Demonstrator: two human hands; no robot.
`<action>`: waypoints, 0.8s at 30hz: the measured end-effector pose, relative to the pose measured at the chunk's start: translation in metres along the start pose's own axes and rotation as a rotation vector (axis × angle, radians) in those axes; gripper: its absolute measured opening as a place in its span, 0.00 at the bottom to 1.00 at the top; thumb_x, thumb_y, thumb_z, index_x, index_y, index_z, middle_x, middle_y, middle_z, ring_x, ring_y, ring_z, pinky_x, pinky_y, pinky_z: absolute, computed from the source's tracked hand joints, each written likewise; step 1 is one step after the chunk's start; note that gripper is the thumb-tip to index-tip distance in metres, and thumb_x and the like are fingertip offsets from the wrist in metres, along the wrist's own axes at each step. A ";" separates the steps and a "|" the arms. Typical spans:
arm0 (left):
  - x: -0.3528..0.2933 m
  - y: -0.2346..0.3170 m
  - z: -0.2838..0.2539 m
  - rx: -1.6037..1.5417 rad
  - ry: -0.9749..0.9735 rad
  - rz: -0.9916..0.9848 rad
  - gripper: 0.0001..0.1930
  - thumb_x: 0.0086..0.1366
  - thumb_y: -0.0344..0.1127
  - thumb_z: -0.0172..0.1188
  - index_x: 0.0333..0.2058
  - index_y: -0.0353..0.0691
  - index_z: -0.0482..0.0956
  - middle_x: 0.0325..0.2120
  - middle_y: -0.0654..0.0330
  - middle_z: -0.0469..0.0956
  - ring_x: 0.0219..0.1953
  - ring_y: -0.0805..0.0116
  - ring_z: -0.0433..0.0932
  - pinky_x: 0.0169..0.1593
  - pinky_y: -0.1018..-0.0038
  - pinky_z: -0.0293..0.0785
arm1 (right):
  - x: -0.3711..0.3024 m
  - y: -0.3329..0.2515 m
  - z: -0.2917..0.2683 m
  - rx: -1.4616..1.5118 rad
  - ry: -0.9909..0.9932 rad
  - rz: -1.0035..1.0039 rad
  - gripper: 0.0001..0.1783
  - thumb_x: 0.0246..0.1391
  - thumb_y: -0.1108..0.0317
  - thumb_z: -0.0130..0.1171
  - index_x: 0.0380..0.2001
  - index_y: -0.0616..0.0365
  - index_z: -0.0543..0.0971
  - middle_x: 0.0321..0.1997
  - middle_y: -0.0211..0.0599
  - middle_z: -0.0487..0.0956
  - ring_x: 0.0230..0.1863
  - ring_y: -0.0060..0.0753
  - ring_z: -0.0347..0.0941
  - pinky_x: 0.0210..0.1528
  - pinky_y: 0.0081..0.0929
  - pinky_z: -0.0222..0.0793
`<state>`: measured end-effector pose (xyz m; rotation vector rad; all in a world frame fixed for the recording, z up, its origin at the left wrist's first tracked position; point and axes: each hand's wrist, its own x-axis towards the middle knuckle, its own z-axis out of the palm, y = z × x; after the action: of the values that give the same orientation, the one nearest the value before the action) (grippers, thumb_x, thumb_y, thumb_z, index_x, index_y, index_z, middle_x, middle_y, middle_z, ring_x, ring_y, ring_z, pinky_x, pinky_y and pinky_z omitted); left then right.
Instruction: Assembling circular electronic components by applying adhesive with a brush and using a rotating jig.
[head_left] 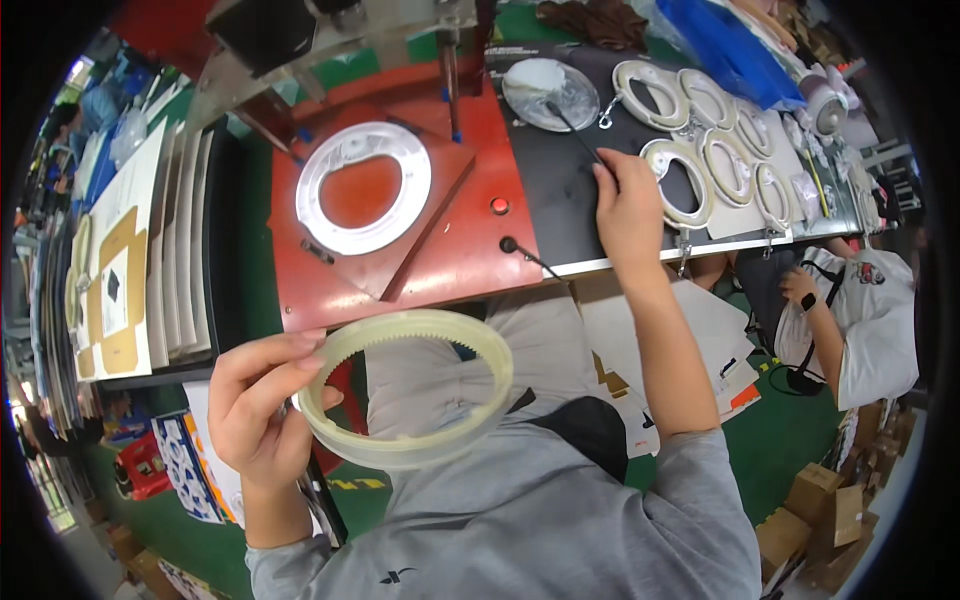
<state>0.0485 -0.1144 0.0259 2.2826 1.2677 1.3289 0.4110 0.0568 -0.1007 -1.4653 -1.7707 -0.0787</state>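
My left hand [262, 405] grips a pale yellow, translucent ring gear [400, 453] by its left side, with fingers on the rim. The ring is tilted above my lap, and teeth line its inner edge. Further off, my right hand [632, 215] is closed on a thin dark stick [574, 124]. The stick's far end rests in a round, shallow dish [585, 103] holding white paste [535, 75]; I cannot make out the tip. A white flat ring [312, 190] lies on the red press plate [300, 275] ahead of me.
Several pale ring assemblies [690, 205] with metal clasps lie on the black table at right. A red button [500, 206] sits on the press plate. Stacked cardboard sheets [180, 250] stand at left. A co-worker's hand [800, 288] rests at far right, near cardboard boxes [815, 490].
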 end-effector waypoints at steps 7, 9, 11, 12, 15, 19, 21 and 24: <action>-0.014 -0.015 -0.017 0.045 -0.030 -0.182 0.15 0.61 0.21 0.64 0.47 0.26 0.81 0.37 0.51 0.79 0.41 0.59 0.81 0.46 0.71 0.77 | 0.002 -0.014 -0.009 -0.049 -0.002 0.002 0.11 0.59 0.73 0.64 0.45 0.60 0.82 0.44 0.44 0.79 0.49 0.52 0.75 0.52 0.43 0.71; -0.017 -0.019 -0.022 0.017 -0.014 -0.278 0.17 0.60 0.21 0.65 0.49 0.24 0.81 0.36 0.53 0.79 0.38 0.66 0.77 0.43 0.75 0.72 | 0.009 -0.038 -0.021 0.064 0.051 -0.058 0.10 0.60 0.73 0.64 0.45 0.60 0.82 0.45 0.44 0.80 0.48 0.50 0.75 0.51 0.42 0.71; -0.014 -0.018 -0.014 -0.144 0.096 -0.494 0.16 0.64 0.22 0.64 0.50 0.23 0.80 0.38 0.54 0.78 0.40 0.68 0.77 0.43 0.76 0.72 | 0.018 -0.076 -0.040 0.232 0.079 -0.032 0.07 0.61 0.74 0.63 0.42 0.61 0.83 0.42 0.43 0.80 0.41 0.45 0.77 0.46 0.36 0.73; -0.008 -0.019 -0.007 -0.236 0.131 -0.532 0.14 0.67 0.20 0.61 0.51 0.23 0.80 0.40 0.55 0.77 0.42 0.70 0.78 0.46 0.76 0.74 | 0.020 -0.098 -0.048 0.323 0.077 -0.021 0.06 0.61 0.75 0.63 0.41 0.62 0.83 0.40 0.42 0.81 0.39 0.44 0.77 0.44 0.35 0.73; 0.011 -0.032 0.017 -0.488 0.205 -0.594 0.16 0.72 0.23 0.59 0.56 0.26 0.75 0.43 0.54 0.82 0.46 0.69 0.83 0.51 0.76 0.78 | 0.015 -0.145 -0.057 0.468 0.014 -0.281 0.07 0.53 0.76 0.68 0.37 0.60 0.84 0.36 0.38 0.81 0.34 0.42 0.76 0.39 0.34 0.72; 0.029 -0.043 0.042 -0.538 0.312 -0.656 0.11 0.71 0.28 0.64 0.47 0.31 0.73 0.36 0.59 0.81 0.36 0.78 0.80 0.37 0.82 0.75 | 0.017 -0.197 -0.035 0.545 -0.209 -0.497 0.15 0.47 0.69 0.74 0.40 0.57 0.83 0.40 0.37 0.78 0.41 0.43 0.73 0.42 0.38 0.70; 0.038 -0.049 0.052 -0.537 0.373 -0.670 0.12 0.69 0.29 0.66 0.45 0.32 0.73 0.33 0.61 0.78 0.33 0.79 0.77 0.35 0.82 0.74 | 0.016 -0.206 -0.018 0.529 -0.274 -0.494 0.17 0.46 0.65 0.74 0.40 0.57 0.82 0.40 0.37 0.76 0.46 0.44 0.70 0.47 0.41 0.66; 0.048 -0.059 0.060 -0.507 0.428 -0.700 0.14 0.68 0.32 0.68 0.44 0.32 0.73 0.31 0.60 0.78 0.30 0.79 0.76 0.32 0.82 0.73 | 0.023 -0.215 0.000 0.386 -0.233 -0.564 0.15 0.47 0.64 0.73 0.35 0.58 0.80 0.38 0.40 0.74 0.46 0.48 0.68 0.51 0.47 0.63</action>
<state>0.0728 -0.0287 -0.0120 1.0975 1.4377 1.6308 0.2302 0.0063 0.0059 -0.6988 -2.1980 0.1441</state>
